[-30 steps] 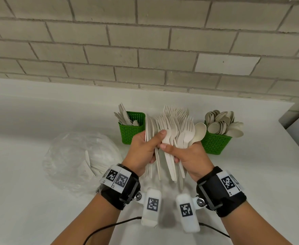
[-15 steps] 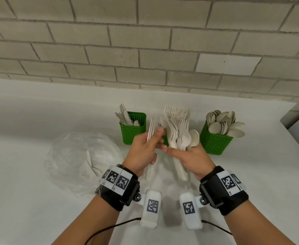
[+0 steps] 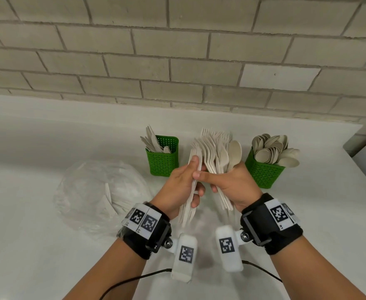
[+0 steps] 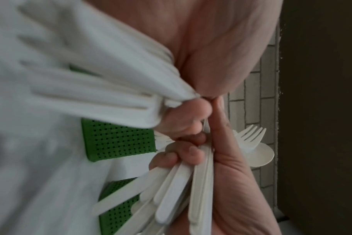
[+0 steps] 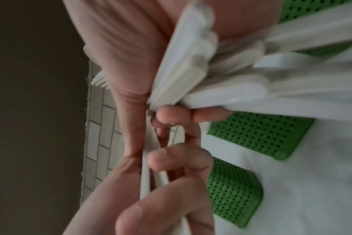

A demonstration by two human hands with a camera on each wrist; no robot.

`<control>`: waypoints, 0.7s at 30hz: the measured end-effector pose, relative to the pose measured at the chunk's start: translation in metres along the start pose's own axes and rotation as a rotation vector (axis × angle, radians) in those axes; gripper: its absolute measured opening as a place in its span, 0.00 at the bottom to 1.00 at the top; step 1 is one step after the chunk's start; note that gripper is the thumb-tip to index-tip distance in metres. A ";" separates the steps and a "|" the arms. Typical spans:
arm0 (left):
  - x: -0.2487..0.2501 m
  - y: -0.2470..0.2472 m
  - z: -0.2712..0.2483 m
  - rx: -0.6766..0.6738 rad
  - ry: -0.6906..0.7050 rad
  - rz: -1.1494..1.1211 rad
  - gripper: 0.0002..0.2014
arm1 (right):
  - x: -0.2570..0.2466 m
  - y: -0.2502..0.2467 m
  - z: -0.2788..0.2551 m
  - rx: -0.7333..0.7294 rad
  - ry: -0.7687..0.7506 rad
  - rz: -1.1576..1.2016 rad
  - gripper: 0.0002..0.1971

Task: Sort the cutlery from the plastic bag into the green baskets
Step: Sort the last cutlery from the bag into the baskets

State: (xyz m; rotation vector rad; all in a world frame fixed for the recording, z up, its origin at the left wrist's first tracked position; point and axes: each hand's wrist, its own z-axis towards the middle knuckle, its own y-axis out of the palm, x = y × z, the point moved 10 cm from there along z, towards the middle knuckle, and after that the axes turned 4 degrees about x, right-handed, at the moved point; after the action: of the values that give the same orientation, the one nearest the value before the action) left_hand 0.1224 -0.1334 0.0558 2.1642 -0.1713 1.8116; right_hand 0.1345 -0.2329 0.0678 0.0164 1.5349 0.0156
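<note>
Our left hand (image 3: 178, 187) pinches a few knives (image 3: 188, 204) while our right hand (image 3: 232, 185) clamps the fanned forks and spoons (image 3: 217, 152).

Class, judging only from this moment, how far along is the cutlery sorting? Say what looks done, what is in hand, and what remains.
Done: the left green basket holds knives, the right green basket is full of spoons. In hand: the left hand grips a few knives; the right hand holds a mixed bunch of forks and spoons. Left: both handfuls, plus cutlery in the plastic bag.
</note>
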 end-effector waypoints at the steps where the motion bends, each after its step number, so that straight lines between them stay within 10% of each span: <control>1: -0.002 0.000 0.000 -0.003 -0.021 -0.033 0.27 | -0.001 0.002 -0.001 -0.015 0.002 -0.007 0.11; 21: 0.001 -0.020 0.004 0.174 -0.021 -0.217 0.09 | 0.001 -0.007 -0.003 0.176 -0.063 0.030 0.06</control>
State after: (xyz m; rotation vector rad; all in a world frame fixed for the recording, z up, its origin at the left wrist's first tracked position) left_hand 0.1325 -0.1161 0.0530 2.2183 0.2163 1.7374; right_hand 0.1311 -0.2404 0.0661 0.1786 1.4688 -0.0953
